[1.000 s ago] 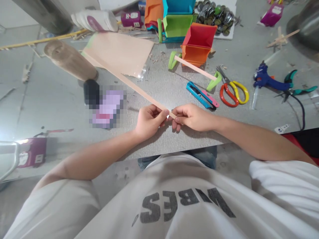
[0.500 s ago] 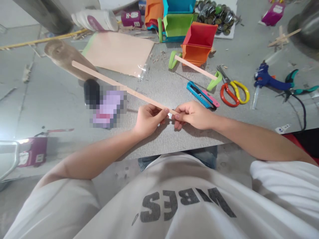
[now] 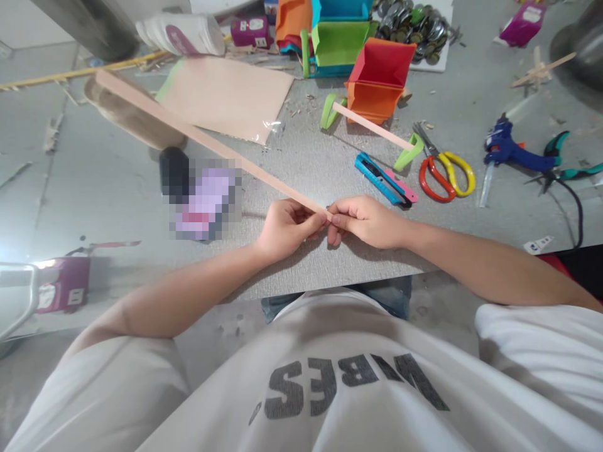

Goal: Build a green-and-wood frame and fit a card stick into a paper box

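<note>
A long, thin, peach-coloured strip [image 3: 226, 150], which looks like paper, slants from the upper left down to my hands. My left hand [image 3: 293, 229] pinches it close to its lower end between thumb and fingers. Right beside it, my right hand [image 3: 360, 221] pinches the very tip; the two thumbs almost meet. Just beyond my right hand lie a blue box cutter [image 3: 379, 179] and scissors [image 3: 445, 176] with one red and one yellow handle. A similar peach strip [image 3: 372, 125] with green folded pieces at both ends rests behind them.
Folded open boxes, red and orange [image 3: 379, 78] and green [image 3: 339, 47], stand at the back beside a pile of metal caps [image 3: 409, 28]. A peach sheet [image 3: 230, 97] lies at the left. At the right are a blue glue gun [image 3: 506, 147] and teal-handled pliers [image 3: 572, 166].
The strip's far end has swung up and to the left. My left hand has slid slightly right along it, closing the gap to my right hand.
</note>
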Available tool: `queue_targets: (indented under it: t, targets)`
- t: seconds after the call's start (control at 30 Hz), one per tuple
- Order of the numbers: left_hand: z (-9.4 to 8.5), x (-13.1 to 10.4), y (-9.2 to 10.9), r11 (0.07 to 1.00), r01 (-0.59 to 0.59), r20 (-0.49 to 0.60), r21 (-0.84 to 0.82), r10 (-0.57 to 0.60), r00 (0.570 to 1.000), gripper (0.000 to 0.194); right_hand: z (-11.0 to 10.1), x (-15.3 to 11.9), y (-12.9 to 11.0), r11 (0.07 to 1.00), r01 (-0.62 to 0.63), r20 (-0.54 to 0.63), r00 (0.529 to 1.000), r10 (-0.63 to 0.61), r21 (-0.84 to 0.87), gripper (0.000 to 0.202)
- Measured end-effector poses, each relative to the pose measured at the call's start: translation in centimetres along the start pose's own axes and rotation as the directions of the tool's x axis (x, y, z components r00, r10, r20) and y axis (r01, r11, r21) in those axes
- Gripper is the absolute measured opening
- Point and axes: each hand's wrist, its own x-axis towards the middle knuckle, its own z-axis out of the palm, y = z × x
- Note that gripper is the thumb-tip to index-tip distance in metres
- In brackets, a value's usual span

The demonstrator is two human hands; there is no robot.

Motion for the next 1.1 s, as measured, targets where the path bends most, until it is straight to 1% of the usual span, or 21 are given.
queue_targets:
  t: [0.07,0.13,0.23,0.3,0.33,0.4,0.43,0.53,0.63,0.73,0.8,0.93,1.0,1.1]
  targets:
    - [-0.01,0.02,-0.13,1.000,0.023,-0.017,0.004,-0.023,1.000,0.022,-0.04,-0.05,-0.01,1.000,0.003,0.022,1.000,-0.002,-0.010,0.023]
    - [0.05,0.03,-0.24,0.999,0.036,-0.036,0.005,-0.036,0.999,0.022,-0.03,-0.18,-0.10,0.999,-0.004,0.005,1.000,0.005,-0.054,0.026]
    - [0.23,-0.01,-0.23,1.000,0.030,-0.061,-0.005,-0.031,0.998,0.020,0.09,-0.45,-0.33,0.982,-0.035,-0.064,0.998,0.023,-0.188,0.046]
    - [0.32,-0.07,-0.12,1.000,0.016,-0.043,-0.010,-0.016,0.999,0.017,0.17,-0.58,-0.44,0.962,-0.046,-0.108,0.994,0.017,-0.269,0.056]
    - [0.34,-0.10,-0.06,1.000,0.007,-0.022,-0.011,-0.007,1.000,0.017,0.20,-0.61,-0.47,0.957,-0.045,-0.118,0.993,0.012,-0.287,0.057]
    - [0.34,-0.17,0.00,1.000,-0.011,0.005,-0.018,0.011,1.000,0.018,0.25,-0.59,-0.48,0.962,-0.035,-0.105,0.994,0.006,-0.271,0.052]
    - [0.32,-0.20,-0.02,1.000,-0.016,0.000,-0.021,0.016,1.000,0.018,0.27,-0.56,-0.48,0.969,-0.028,-0.085,0.996,0.008,-0.246,0.047]
    - [0.29,-0.24,-0.21,1.000,-0.013,-0.062,-0.011,0.013,0.998,0.020,0.33,-0.50,-0.56,0.980,-0.022,-0.035,0.999,0.015,-0.198,0.038]
    - [0.32,-0.20,-0.35,1.000,-0.003,-0.104,0.012,0.005,0.995,0.022,0.36,-0.54,-0.71,0.968,-0.029,-0.042,0.999,0.019,-0.251,0.047]
    - [0.39,-0.11,-0.30,1.000,-0.007,-0.117,0.011,0.008,0.993,0.024,0.30,-0.59,-0.69,0.955,-0.034,-0.058,0.998,0.018,-0.296,0.058]
    - [0.45,-0.07,-0.24,1.000,-0.015,-0.079,-0.009,0.015,0.997,0.020,0.22,-0.56,-0.55,0.958,-0.021,-0.052,0.999,0.006,-0.286,0.055]
    - [0.45,-0.11,-0.20,0.998,-0.046,0.023,-0.045,0.047,0.999,0.017,0.20,-0.47,-0.24,0.967,0.033,-0.005,0.999,-0.035,-0.253,0.037]
    - [0.42,-0.16,-0.24,0.997,-0.050,0.033,-0.052,0.052,0.998,0.017,0.31,-0.44,-0.16,0.967,0.045,0.006,0.999,-0.045,-0.250,0.034]
    - [0.43,-0.19,-0.33,0.999,-0.015,0.031,-0.051,0.017,0.999,0.018,0.59,-0.38,-0.11,0.969,0.045,-0.005,0.999,-0.048,-0.242,0.035]
